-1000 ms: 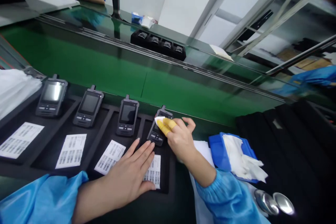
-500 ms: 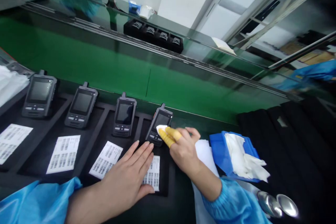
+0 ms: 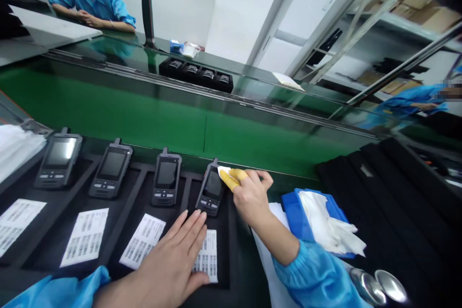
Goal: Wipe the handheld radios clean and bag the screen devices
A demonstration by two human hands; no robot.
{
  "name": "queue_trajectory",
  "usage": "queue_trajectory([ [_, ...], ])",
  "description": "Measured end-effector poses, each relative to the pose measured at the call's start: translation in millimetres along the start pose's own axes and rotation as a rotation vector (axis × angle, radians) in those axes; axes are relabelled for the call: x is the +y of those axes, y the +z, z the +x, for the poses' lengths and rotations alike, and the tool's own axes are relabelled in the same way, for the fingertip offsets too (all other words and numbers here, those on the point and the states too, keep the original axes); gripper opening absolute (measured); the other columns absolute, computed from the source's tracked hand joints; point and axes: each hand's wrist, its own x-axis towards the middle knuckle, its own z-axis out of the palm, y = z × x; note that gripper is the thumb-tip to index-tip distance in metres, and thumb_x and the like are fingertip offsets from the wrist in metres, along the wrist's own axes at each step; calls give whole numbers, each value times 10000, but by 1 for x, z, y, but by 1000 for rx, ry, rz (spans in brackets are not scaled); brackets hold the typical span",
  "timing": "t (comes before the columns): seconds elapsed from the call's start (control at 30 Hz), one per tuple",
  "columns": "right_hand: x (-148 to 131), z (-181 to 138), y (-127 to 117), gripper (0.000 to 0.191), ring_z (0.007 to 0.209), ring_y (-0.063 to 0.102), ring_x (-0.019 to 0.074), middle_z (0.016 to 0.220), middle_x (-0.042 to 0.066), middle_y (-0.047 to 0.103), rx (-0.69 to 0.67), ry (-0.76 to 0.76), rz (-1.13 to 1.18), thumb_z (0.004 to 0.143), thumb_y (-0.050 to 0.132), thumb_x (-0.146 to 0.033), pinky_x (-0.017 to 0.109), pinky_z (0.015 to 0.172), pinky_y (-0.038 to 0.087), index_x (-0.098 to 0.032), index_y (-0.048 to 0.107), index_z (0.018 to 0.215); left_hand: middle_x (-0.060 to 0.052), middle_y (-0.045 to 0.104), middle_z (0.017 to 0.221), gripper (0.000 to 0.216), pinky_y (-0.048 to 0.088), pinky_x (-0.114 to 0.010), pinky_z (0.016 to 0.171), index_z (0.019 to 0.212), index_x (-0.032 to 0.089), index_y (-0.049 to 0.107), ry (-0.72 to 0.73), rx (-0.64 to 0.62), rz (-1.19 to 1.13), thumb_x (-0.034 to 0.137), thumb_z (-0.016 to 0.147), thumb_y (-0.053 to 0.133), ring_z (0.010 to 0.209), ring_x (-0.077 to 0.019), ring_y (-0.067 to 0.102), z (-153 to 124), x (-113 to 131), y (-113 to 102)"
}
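My right hand (image 3: 252, 197), with yellow finger cots on two fingers, pinches a small white wipe (image 3: 223, 170) against the upper right of a black handheld radio (image 3: 210, 195) with a screen and stubby antenna. Stretched out flat, my left hand (image 3: 176, 255) has its fingertips at that radio's lower edge and partly covers a white barcode label sheet (image 3: 210, 255). Three similar radios stand in a row to the left: the nearest (image 3: 166, 178), a middle one (image 3: 111, 168) and the far left one (image 3: 59, 160). Each has a barcode sheet below it in the black foam tray (image 3: 182, 197).
On the right, a blue packet (image 3: 294, 207) holds white wipes (image 3: 321, 216), near a shiny metal container (image 3: 368, 286) with its lid. Black foam (image 3: 390, 192) lies beyond. Behind the green panel (image 3: 173, 125), another tray (image 3: 195, 77) holds several devices. Two people in blue sit or stand farther off.
My right hand has moved the wipe from the middle of the radio's screen up to its upper right corner. The camera has tilted upward; my left hand keeps its place by the radio.
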Motion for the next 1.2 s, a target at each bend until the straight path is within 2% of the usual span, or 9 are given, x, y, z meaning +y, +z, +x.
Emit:
queue_trajectory([
  [0.07,-6,-15,-3,269,875,485,162,881,4,652,-10,17,65,807,524,-47,397,871,220,-252,696,828,-192,389,1416,641,345,-470,1067,1318,66,477,-13,-14,-7,479,836,574,1300,-320,392,0,1,0],
  [0.23,-28,-33,-20,305,846,501,145,922,-14,666,-52,-87,205,808,537,-63,393,871,239,-281,689,958,-174,376,1428,599,296,-485,1096,1324,95,478,-25,11,-61,476,864,526,1338,-303,330,-1,0,3],
  [0.37,-26,-14,-23,273,847,506,147,905,-12,669,-41,-93,181,836,526,-78,399,883,228,-262,677,969,-192,386,1418,601,288,-482,1099,1308,75,492,-14,16,-56,470,857,535,1327,-312,349,-1,0,3],
  [0.47,-17,9,-12,222,877,498,165,915,18,662,-12,-48,51,842,525,-86,412,888,204,-228,688,892,-198,380,1420,590,271,-485,1103,1294,68,505,-21,24,-42,470,862,525,1329,-314,344,-1,2,0],
  [0.57,-16,16,-3,210,869,488,166,900,26,658,-30,-60,12,841,524,-87,410,881,202,-210,689,801,-204,372,1426,600,268,-473,1101,1294,54,500,-32,7,-34,466,859,531,1334,-314,336,-2,3,-1],
  [0.77,-43,-19,-17,216,858,492,147,915,-2,664,-86,-159,170,831,527,-86,391,879,224,-221,685,886,-192,381,1426,609,249,-467,1109,1298,76,501,-48,19,-47,483,847,534,1337,-305,334,-1,2,4],
  [0.9,-52,-27,-29,370,829,502,137,896,-19,647,-165,-83,217,776,542,-47,382,838,238,-281,655,1039,-198,445,1383,581,291,-473,1090,1285,57,509,-33,49,-50,433,845,564,1304,-311,391,-2,3,-1],
  [1.03,-45,-11,-34,470,824,486,161,904,9,623,-91,-3,205,677,487,16,381,804,254,-271,671,1000,-194,449,1383,552,309,-454,1089,1258,64,531,-54,114,-33,404,830,608,1289,-301,418,-20,-5,-14],
  [1.2,-53,26,-24,429,841,478,183,905,45,610,-51,-71,167,659,469,28,403,831,254,-204,680,952,-142,473,1381,565,250,-480,1111,1302,125,497,-127,139,-50,484,868,534,1303,-278,404,-56,-30,-20],
])
